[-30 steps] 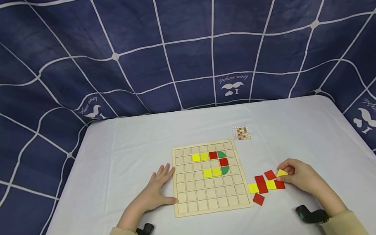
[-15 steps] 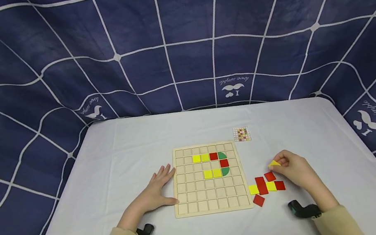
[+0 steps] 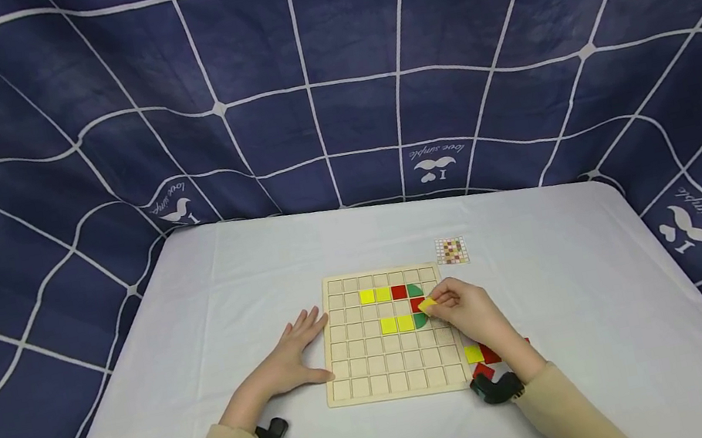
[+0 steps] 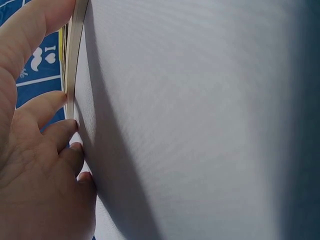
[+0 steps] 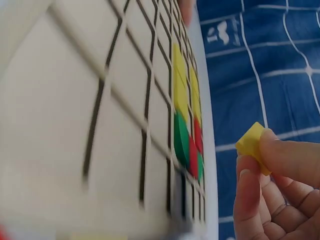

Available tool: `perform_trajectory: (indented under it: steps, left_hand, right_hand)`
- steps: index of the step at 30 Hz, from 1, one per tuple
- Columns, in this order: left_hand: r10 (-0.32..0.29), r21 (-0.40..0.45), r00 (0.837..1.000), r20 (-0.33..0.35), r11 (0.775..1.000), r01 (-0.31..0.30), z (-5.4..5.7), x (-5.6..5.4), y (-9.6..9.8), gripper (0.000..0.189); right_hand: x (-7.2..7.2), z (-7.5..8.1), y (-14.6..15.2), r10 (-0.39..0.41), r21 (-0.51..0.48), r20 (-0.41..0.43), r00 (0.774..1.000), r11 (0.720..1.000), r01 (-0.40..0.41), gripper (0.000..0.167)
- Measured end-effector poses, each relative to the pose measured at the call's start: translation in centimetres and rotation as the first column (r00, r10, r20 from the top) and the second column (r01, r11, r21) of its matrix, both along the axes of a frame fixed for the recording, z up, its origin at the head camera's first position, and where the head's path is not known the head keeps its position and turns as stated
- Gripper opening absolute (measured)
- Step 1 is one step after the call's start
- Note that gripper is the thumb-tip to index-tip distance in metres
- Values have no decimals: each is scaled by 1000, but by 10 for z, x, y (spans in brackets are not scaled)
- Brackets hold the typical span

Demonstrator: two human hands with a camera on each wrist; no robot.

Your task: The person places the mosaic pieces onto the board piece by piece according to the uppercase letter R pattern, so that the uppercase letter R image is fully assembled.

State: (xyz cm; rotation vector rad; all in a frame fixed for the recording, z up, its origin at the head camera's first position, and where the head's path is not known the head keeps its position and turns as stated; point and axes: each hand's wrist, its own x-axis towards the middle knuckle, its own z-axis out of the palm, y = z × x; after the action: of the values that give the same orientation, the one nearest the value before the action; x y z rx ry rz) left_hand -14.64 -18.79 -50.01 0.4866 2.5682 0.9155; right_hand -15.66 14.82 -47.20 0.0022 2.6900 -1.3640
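Yellow tile, in the head view, is over the right side of the board, pinched by the right hand. Half a second ago it was near the loose tiles, so the work seems to have passed from picking up to placing. The left hand has its fingers spread at the board's left edge.

In the left wrist view, fingertips touch that edge.

In the right wrist view, thumb and finger hold the tile raised off the board, not yet set in a square.
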Motion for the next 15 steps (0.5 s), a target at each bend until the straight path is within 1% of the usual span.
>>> perform_trajectory:
  steps: [5, 9, 15]
  left_hand:
    - [7, 0, 1000, 1, 1000, -7, -1, -1, 0, 103]
    - [4, -1, 1000, 0, 1000, -4, -1, -1, 1, 103]
    - [3, 2, 1000, -1, 1000, -3, -1, 0, 1, 104]
  right_hand:
    - [-3, -7, -25, 32, -57, 0, 999, 998, -32, 16]
    - [-5, -11, -39, 57, -86, -22, 998, 995, -59, 15]
    - [-8, -10, -57, 126, -56, -49, 991, 990, -128, 11]
